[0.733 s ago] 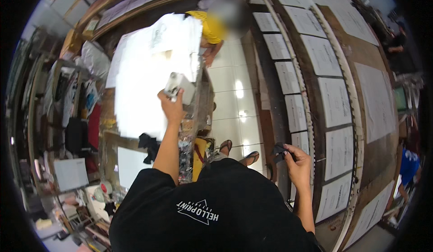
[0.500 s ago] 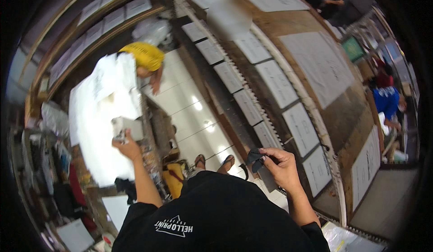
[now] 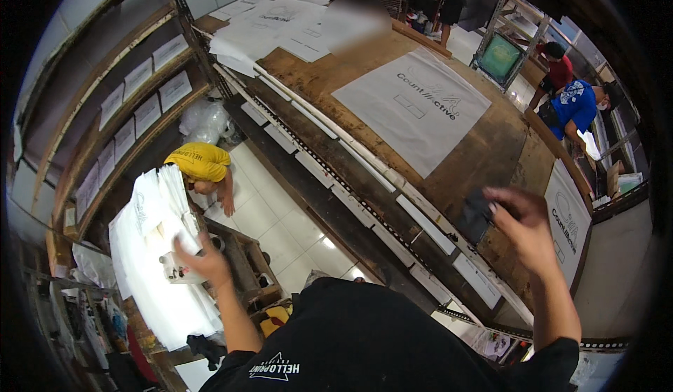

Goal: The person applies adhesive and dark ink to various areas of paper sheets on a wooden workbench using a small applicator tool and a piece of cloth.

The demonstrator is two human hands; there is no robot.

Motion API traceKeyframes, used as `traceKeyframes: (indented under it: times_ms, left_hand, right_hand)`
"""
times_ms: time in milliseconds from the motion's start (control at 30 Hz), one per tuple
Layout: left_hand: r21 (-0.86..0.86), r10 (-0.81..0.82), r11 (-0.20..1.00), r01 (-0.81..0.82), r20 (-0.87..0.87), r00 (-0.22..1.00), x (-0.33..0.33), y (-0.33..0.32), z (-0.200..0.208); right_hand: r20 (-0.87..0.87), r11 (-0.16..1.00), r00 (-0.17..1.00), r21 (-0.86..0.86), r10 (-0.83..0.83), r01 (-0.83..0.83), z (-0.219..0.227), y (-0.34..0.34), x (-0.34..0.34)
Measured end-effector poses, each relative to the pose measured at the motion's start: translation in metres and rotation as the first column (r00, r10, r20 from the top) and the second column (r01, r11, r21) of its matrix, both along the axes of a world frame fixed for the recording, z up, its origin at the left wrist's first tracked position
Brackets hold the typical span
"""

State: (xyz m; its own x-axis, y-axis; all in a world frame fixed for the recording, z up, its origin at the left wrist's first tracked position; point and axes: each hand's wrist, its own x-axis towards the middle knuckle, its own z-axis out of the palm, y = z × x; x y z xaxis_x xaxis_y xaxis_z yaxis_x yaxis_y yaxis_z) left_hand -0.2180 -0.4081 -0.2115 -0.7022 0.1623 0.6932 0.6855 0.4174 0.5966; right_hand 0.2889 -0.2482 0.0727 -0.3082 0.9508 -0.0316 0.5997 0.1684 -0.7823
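My right hand (image 3: 522, 227) pinches a small dark grey cloth (image 3: 477, 213) between thumb and fingers. It is raised at the right, above the front edge of a brown board table (image 3: 459, 171). My left hand (image 3: 204, 260) has its fingers apart, slightly smeared by motion. Right beside it is a small white box-like container (image 3: 177, 271); whether they touch I cannot tell. The container stands on a thick stack of white sheets (image 3: 151, 301) at the left. A large printed white sheet (image 3: 413, 104) lies on the brown table beyond my right hand.
Racks with white sheets (image 3: 133, 115) line the left wall. A person in a yellow shirt (image 3: 200, 160) bends low behind the white stack. More sheets (image 3: 350, 203) lie on shelves under the table. A person in blue (image 3: 575, 106) works at far right, near a green-faced frame (image 3: 500, 57).
My right hand has risen and moved right with the cloth, over the table edge. My left hand's fingers have spread beside the white container. The whole view has tilted upward.
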Motion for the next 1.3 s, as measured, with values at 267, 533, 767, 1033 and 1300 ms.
traceKeyframes:
  times_ms: [267, 533, 767, 1033, 1300]
  left_hand:
    - [-0.364, -0.924, 0.378, 0.851, -0.101, 0.368, 0.111, 0.227, 0.122]
    - [-0.441, -0.932, 0.348, 0.828, -0.255, 0.256, 0.086, 0.303, 0.124]
    - [-0.412, -0.935, 0.309, 0.857, -0.298, 0.194, 0.075, 0.321, 0.107]
    - [-0.252, -0.900, 0.330, 0.910, -0.373, 0.224, 0.072, 0.343, 0.077]
    - [-0.255, -0.875, 0.370, 0.893, -0.418, 0.243, 0.076, 0.347, 0.074]
  right_hand:
    - [-0.094, 0.887, 0.928, 0.341, 0.361, -0.311, -0.038, 0.149, -0.077]
    - [0.162, 0.721, 0.912, 0.567, 0.377, -0.398, -0.083, 0.233, -0.190]
    - [0.314, 0.583, 0.844, 0.616, 0.435, -0.529, -0.097, 0.260, -0.228]
    - [0.523, 0.579, 0.731, 0.458, 0.438, -0.675, -0.089, 0.269, -0.229]
    - [0.539, 0.604, 0.706, 0.393, 0.460, -0.693, -0.091, 0.266, -0.218]
